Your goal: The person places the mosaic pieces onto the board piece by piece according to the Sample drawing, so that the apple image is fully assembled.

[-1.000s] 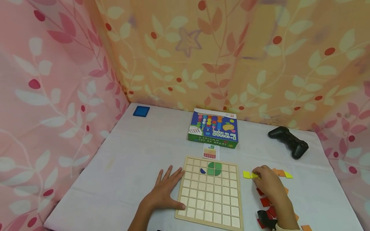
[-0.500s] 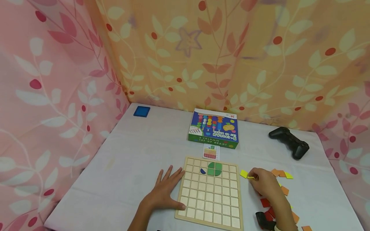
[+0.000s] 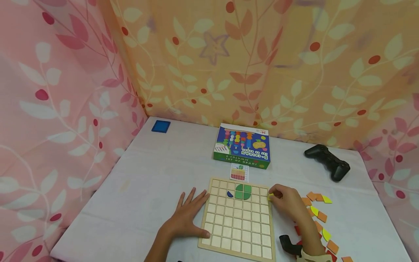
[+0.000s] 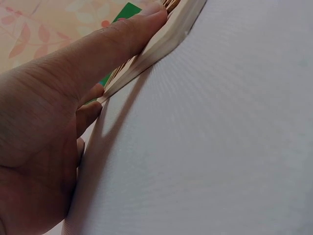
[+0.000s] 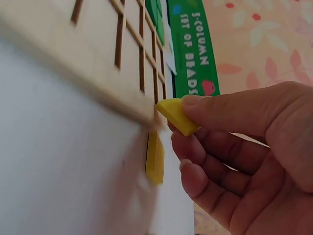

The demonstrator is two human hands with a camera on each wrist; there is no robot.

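A wooden grid board [image 3: 234, 214] lies on the table, with green rounded tiles [image 3: 243, 191] and a small dark blue tile [image 3: 230, 194] in its upper cells. My left hand [image 3: 186, 219] spreads along the board's left side, its thumb [image 4: 117, 41] resting on the frame and its fingers straight. At the board's upper right edge, my right hand [image 3: 289, 202] pinches a yellow tile [image 5: 177, 115] between thumb and fingers. Another yellow tile [image 5: 155, 159] lies on the tablecloth beside the board, below that hand. My right palm hides part of the loose tiles.
Loose orange tiles [image 3: 322, 217], yellow tiles and red tiles [image 3: 298, 230] lie scattered to the right. Behind the board are a small pattern card [image 3: 239, 172] and a bead-set box [image 3: 241, 145]. A black game controller [image 3: 327, 161] lies far right, a blue square [image 3: 160, 126] far left.
My right hand has lifted a yellow tile from the table and carried it left to the board's right edge. My left hand has stayed in place on the board.
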